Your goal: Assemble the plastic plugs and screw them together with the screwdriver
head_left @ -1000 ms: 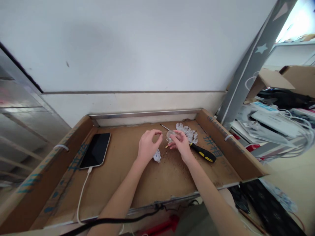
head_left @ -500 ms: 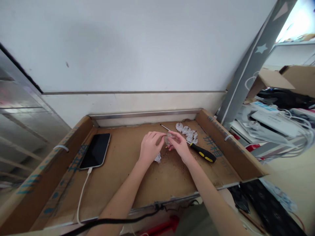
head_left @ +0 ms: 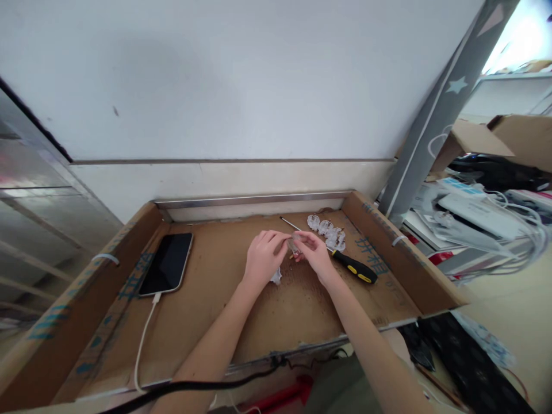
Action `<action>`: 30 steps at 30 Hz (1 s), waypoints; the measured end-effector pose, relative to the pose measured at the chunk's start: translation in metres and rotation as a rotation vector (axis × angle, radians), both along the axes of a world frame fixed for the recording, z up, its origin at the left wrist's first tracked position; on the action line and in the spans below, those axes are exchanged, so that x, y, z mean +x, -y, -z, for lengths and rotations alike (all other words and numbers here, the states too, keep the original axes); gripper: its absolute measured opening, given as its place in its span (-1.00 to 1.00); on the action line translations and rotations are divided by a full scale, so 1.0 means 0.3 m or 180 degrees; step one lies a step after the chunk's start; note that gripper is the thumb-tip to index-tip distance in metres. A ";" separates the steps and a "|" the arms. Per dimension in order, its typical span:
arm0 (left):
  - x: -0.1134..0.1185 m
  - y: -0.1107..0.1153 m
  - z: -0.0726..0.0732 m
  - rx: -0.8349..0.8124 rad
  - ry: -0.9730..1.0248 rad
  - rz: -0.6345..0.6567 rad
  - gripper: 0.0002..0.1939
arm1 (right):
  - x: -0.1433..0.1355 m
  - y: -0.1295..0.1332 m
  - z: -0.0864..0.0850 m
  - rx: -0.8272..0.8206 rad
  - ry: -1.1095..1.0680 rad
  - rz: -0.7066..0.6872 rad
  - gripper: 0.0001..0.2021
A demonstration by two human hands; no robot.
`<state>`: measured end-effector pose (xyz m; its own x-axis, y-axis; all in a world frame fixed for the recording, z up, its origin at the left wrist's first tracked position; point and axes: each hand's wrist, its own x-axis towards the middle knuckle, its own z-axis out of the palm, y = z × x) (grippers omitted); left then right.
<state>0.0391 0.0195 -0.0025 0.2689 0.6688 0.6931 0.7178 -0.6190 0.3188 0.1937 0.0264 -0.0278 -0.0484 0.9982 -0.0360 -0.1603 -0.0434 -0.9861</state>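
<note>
My left hand (head_left: 264, 256) and my right hand (head_left: 314, 253) meet over the middle of the cardboard tray (head_left: 207, 322). Between them, pinched in the fingertips of both, is a small clear plastic piece (head_left: 293, 246), mostly covered by the fingers. Another clear plastic piece (head_left: 276, 277) lies on the cardboard, partly hidden under my left hand. Beyond my right hand sit several clear plastic pieces (head_left: 330, 231) in a row, with small thin bits sticking up. A screwdriver (head_left: 356, 267) with a black and yellow handle lies right of my right hand, its shaft passing behind the fingers.
A black-screened phone (head_left: 167, 264) with a white charging cable (head_left: 144, 345) lies on the left. The tray has raised cardboard sides (head_left: 401, 253). A black cable (head_left: 207, 388) crosses the front edge. Packages and wires (head_left: 478, 213) are piled at the right.
My hands keep almost the same pose around the clear plastic piece. The whole view has shifted very slightly.
</note>
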 end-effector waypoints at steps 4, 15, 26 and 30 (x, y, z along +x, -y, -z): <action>0.007 0.002 0.006 -0.0021 -0.0018 -0.0020 -0.84 | -0.008 0.010 -0.009 -0.0091 -0.0033 -0.0105 -0.69; -0.026 0.024 -0.013 -0.0607 -0.0142 0.0351 -0.76 | 0.025 -0.004 -0.030 -0.0156 -0.0369 0.0558 -0.65; -0.004 0.028 0.003 -0.1142 -0.0981 0.0044 -0.80 | 0.008 0.000 -0.032 -0.0081 -0.0524 0.0846 -0.64; 0.033 0.015 0.010 -0.1125 -0.1262 -0.0045 -0.85 | 0.012 -0.005 -0.030 -0.0020 -0.0575 0.0968 -0.63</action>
<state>0.0492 0.0150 -0.0054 0.4539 0.8486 0.2716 0.8331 -0.5124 0.2086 0.1973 0.0280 -0.0189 0.2448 0.9677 -0.0601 -0.3388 0.0273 -0.9405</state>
